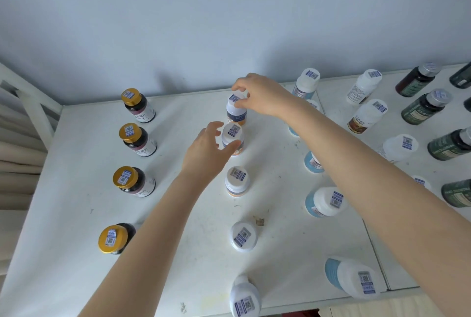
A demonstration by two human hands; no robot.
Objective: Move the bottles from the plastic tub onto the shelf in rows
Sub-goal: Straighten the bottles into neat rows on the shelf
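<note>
Back bottle (236, 110) is pinched by the right hand (262, 95), neighbour (232, 138) gripped by the left hand (209, 153); so close, either could be toppled.

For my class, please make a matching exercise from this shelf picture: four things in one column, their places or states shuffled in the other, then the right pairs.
Things
1 gold-capped bottles
2 green bottles
3 right hand
4 left hand

Places or states
A far right of the shelf
B pinching the cap of the back bottle, middle row
C a row on the left
D curled round the second bottle, middle row

Pairs: 1-C, 2-A, 3-B, 4-D
</note>
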